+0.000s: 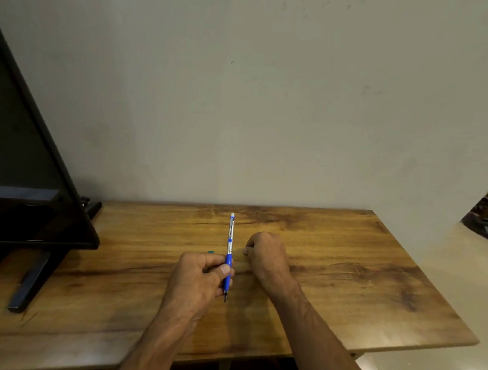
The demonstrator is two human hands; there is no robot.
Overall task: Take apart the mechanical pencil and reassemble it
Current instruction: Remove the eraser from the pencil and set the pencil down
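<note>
- Your left hand (pixel 204 273) is clamped on the blue-and-silver mechanical pencil (pixel 229 252), with your thumb laid across its blue rubber grip and the fingers wrapped behind it.
- The pencil stands nearly upright in that hand, held above the wood-grain desk (pixel 345 275): its dark pointed tip faces down toward you, and its white eraser cap is at the far end, toward the wall.
- The pencil looks whole, with tip, blue grip, silver barrel, clip and white cap all in 1 line.
- Your right hand (pixel 266 256) rests on the desk just to the right of the pencil, curled into a loose fist with the fingers drawn together; it is not touching the pencil, and you cannot tell from this view whether anything sits inside it.
- A small teal object (pixel 210 252) peeks out just beyond your left hand's knuckles; too little of it shows to say what it is.
- At the left edge of the desk stands a black flat-screen monitor (pixel 25 173) on a dark metal stand foot (pixel 31 281), well apart from both hands.
- Behind the desk is a plain pale plastered wall (pixel 270 101).
- To the right of the desk you can see glossy pale floor (pixel 458 281).
</note>
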